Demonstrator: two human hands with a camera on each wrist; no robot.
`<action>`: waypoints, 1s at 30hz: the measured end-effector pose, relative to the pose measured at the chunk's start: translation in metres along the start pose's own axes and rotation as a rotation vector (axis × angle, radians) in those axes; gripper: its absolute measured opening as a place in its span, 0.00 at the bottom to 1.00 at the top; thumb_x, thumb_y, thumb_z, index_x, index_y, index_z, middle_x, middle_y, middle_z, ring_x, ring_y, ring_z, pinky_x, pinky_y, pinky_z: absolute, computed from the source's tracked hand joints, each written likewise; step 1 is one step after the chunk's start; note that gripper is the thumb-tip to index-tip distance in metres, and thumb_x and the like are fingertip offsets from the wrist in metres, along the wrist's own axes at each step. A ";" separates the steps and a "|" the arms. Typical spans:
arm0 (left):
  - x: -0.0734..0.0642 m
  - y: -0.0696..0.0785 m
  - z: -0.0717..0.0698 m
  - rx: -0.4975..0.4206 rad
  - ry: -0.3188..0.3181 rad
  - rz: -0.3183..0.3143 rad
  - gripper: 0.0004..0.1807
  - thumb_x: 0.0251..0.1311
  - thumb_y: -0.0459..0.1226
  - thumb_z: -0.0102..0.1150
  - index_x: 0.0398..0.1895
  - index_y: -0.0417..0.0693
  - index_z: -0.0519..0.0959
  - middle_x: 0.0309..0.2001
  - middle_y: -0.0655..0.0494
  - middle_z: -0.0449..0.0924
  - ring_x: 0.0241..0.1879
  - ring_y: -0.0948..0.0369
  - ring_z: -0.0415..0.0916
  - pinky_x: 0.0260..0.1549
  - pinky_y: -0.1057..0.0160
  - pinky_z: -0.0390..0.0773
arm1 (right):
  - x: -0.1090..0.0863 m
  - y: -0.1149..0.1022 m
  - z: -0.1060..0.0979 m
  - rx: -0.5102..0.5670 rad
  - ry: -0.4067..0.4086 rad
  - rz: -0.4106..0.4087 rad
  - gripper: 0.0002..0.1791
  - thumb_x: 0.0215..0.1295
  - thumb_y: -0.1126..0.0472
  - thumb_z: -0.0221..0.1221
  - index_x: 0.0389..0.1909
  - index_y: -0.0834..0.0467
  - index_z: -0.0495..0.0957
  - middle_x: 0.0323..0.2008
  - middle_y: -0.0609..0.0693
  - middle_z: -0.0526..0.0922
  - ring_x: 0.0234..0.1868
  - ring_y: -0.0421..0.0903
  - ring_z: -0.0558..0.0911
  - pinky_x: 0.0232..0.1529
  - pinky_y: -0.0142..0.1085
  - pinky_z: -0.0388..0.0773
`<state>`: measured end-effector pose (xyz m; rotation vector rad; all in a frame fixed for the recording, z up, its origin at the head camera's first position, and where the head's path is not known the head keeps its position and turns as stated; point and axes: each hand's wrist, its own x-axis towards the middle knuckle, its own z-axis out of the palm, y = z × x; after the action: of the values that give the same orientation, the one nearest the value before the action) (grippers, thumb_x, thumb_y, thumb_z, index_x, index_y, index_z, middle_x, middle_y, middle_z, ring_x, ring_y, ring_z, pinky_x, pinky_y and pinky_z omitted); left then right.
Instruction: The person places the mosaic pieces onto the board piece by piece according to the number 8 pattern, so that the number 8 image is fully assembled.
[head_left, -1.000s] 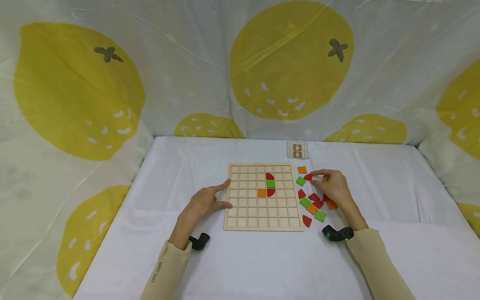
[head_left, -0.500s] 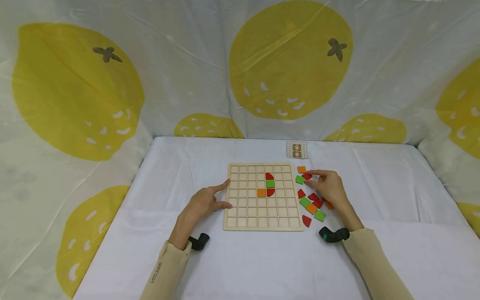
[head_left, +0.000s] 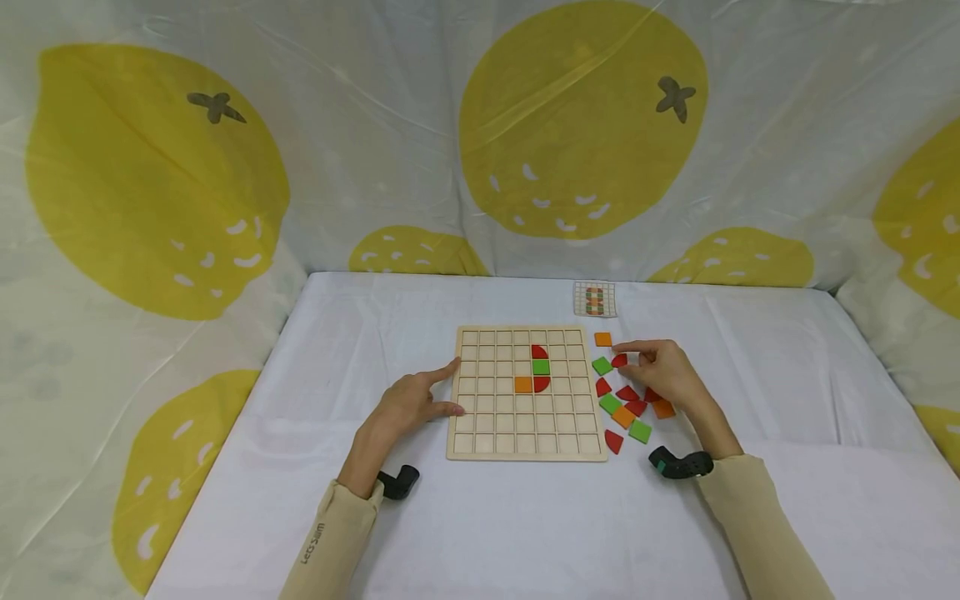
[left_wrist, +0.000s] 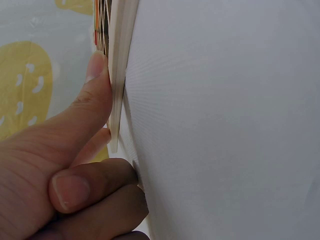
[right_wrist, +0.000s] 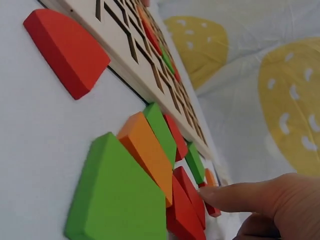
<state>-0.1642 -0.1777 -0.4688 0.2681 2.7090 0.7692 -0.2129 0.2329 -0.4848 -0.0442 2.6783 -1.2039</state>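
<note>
A wooden grid board (head_left: 487,425) lies flat, with a green square tile (head_left: 541,367), an orange square tile (head_left: 523,384) and two red quarter-round tiles in its cells. My left hand (head_left: 405,407) rests at the board's left edge, thumb and index finger spread along it. In the left wrist view the thumb (left_wrist: 92,90) presses on the edge, and other fingers curl below. To the right of the board, my right hand (head_left: 666,373) pinches a loose red quarter-round tile (head_left: 619,360) between thumb and index finger. A loose green tile (head_left: 602,366) lies right beside it.
Several loose red, green and orange tiles lie along the board's right side, such as a green square (head_left: 640,431) and a red quarter-round (head_left: 613,442). Behind the board is a small pattern card (head_left: 595,299). A white cloth (head_left: 525,533) covers the table.
My right hand has shifted slightly left, then back right and nearer, with the red quarter-round tile. The loose green tile beside it has shifted and turned a little. My left hand stays put.
</note>
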 end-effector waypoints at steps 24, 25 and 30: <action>0.002 -0.001 0.001 0.007 -0.007 -0.010 0.50 0.57 0.53 0.72 0.81 0.62 0.59 0.15 0.61 0.60 0.20 0.64 0.55 0.25 0.64 0.60 | -0.004 -0.007 0.006 -0.082 0.159 0.110 0.27 0.56 0.46 0.77 0.48 0.62 0.86 0.19 0.50 0.68 0.19 0.49 0.71 0.21 0.35 0.63; 0.002 -0.001 0.001 0.008 -0.006 -0.010 0.50 0.57 0.53 0.72 0.81 0.62 0.59 0.15 0.62 0.60 0.20 0.65 0.55 0.25 0.64 0.60 | -0.004 -0.007 0.006 -0.079 0.158 0.106 0.26 0.57 0.46 0.76 0.47 0.62 0.86 0.19 0.50 0.68 0.20 0.49 0.70 0.21 0.35 0.63; 0.002 -0.001 0.001 0.010 -0.004 -0.008 0.50 0.57 0.54 0.72 0.81 0.61 0.59 0.15 0.62 0.59 0.20 0.65 0.54 0.24 0.65 0.60 | -0.002 -0.006 0.004 -0.043 0.101 0.068 0.24 0.59 0.51 0.75 0.52 0.61 0.87 0.19 0.49 0.66 0.21 0.49 0.70 0.21 0.35 0.61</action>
<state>-0.1659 -0.1772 -0.4707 0.2607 2.7092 0.7520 -0.2105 0.2268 -0.4826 0.1026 2.7674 -1.1585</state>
